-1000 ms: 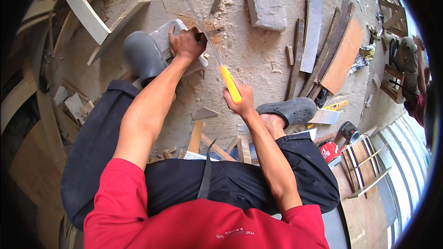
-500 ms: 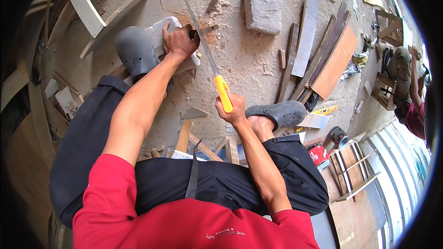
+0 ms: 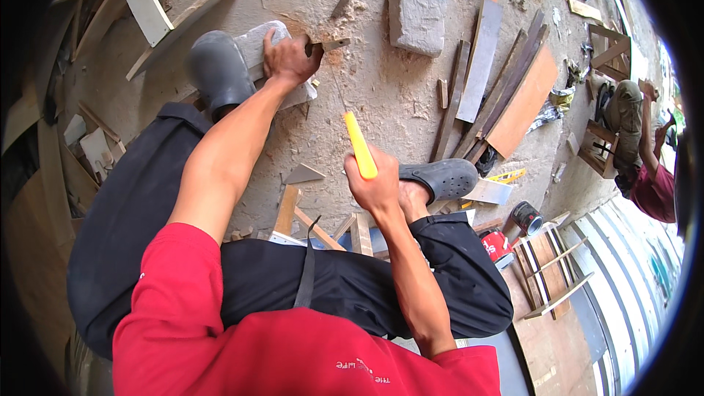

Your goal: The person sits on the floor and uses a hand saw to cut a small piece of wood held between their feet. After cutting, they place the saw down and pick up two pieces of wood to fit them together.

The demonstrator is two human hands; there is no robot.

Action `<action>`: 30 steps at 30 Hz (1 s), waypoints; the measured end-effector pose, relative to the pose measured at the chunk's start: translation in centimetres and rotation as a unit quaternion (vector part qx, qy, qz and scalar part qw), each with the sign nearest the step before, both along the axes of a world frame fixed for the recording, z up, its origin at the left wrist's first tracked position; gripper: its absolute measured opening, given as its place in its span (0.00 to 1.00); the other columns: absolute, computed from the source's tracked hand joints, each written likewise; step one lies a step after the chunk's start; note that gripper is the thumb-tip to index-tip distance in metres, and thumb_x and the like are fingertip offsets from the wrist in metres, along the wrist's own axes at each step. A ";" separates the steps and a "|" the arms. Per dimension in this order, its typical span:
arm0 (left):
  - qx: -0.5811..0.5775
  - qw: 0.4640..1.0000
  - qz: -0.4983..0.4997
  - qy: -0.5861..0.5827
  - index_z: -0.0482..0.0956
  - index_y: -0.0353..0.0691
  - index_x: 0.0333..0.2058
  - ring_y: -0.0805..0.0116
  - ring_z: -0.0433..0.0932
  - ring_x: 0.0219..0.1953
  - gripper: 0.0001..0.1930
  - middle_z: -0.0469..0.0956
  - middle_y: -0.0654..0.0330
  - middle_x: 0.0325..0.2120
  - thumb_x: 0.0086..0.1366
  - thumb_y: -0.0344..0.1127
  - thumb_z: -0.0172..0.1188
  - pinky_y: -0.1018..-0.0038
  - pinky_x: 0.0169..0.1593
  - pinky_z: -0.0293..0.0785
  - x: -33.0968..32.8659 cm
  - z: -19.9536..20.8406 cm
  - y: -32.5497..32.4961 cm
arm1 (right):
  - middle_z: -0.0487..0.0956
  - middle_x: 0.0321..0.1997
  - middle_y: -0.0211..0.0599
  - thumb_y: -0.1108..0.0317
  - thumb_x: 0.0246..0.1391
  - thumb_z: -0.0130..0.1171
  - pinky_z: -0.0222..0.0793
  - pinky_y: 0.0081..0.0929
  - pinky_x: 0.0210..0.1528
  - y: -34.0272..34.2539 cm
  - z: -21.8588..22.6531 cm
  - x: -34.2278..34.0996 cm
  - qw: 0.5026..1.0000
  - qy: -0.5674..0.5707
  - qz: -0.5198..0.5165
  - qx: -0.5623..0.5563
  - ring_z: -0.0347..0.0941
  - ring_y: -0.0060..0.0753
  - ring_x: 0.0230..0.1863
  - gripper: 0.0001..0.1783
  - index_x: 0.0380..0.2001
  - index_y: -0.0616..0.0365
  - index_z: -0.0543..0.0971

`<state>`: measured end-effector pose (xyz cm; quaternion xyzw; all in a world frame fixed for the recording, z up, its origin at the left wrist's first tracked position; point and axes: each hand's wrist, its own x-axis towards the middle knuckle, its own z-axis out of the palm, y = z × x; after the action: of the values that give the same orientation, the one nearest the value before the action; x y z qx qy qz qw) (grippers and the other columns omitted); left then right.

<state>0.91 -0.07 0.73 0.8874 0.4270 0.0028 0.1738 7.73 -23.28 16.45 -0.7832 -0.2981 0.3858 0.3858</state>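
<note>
My right hand (image 3: 375,182) is wrapped round the yellow handle of a handsaw (image 3: 358,143). Its thin blade runs away from me toward the wood and looks nearly edge-on; its far end is hard to make out. My left hand (image 3: 289,62) presses down on a narrow wooden strip (image 3: 335,45), whose end sticks out to the right past the fingers. Beneath that hand lies a pale block (image 3: 265,32). My left foot, in a dark grey clog (image 3: 217,67), rests beside the left hand, over the strip's near part.
Sawdust lies round the strip's end. A second pale block (image 3: 416,16) stands ahead. Boards (image 3: 480,59) lie to the right, near my right clog (image 3: 449,179). Wood offcuts (image 3: 287,209) sit between my legs. At far right another person (image 3: 653,183) sits by wooden frames.
The saw blade has gone from broad and raised to nearly edge-on and lower, toward the strip. My left hand keeps its hold. The whole view has shifted slightly.
</note>
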 end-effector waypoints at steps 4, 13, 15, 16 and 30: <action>-0.006 1.000 0.002 -0.009 0.81 0.42 0.25 0.54 0.80 0.28 0.24 0.79 0.49 0.20 0.62 0.54 0.44 0.55 0.65 0.44 0.1 -0.2 0.2 | 0.74 0.18 0.51 0.67 0.46 0.58 0.69 0.38 0.25 -0.5 1.3 0.1 1.000 0.009 -0.005 -0.022 0.74 0.54 0.21 0.09 0.23 0.63 0.76; 0.029 0.999 -0.007 -0.024 0.81 0.43 0.25 0.52 0.79 0.28 0.22 0.78 0.48 0.21 0.61 0.55 0.47 0.55 0.64 0.46 -0.5 -0.7 -0.3 | 0.72 0.15 0.48 0.69 0.46 0.58 0.66 0.32 0.22 -2.1 0.7 -1.5 1.000 -0.026 -0.008 -0.006 0.72 0.44 0.16 0.08 0.23 0.64 0.76; 0.027 0.999 -0.008 -0.038 0.81 0.44 0.26 0.52 0.79 0.28 0.21 0.77 0.48 0.20 0.62 0.54 0.48 0.55 0.64 0.47 -0.4 -0.8 -0.4 | 0.73 0.16 0.48 0.69 0.46 0.58 0.67 0.32 0.23 -0.9 -0.2 -1.3 1.000 -0.012 -0.001 -0.014 0.72 0.43 0.16 0.07 0.24 0.64 0.76; 0.025 0.999 -0.005 -0.040 0.81 0.44 0.26 0.52 0.79 0.28 0.21 0.77 0.48 0.20 0.61 0.53 0.48 0.55 0.64 0.47 -0.5 -1.1 -0.3 | 0.73 0.15 0.47 0.70 0.46 0.58 0.67 0.32 0.23 -1.1 -0.6 -1.6 0.999 -0.049 0.009 0.010 0.72 0.43 0.16 0.06 0.24 0.63 0.77; 0.028 1.000 -0.012 0.007 0.82 0.46 0.25 0.56 0.80 0.29 0.19 0.80 0.51 0.21 0.61 0.52 0.50 0.57 0.65 0.46 -0.1 -0.5 -0.3 | 0.76 0.19 0.48 0.69 0.44 0.59 0.70 0.36 0.25 -3.9 -0.9 -1.0 0.998 -0.046 0.017 0.043 0.75 0.52 0.22 0.07 0.25 0.61 0.77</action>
<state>0.80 -0.37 0.25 0.8969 0.4174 0.0070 0.1457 6.73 -27.18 15.50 -0.7775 -0.3453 0.3425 0.3987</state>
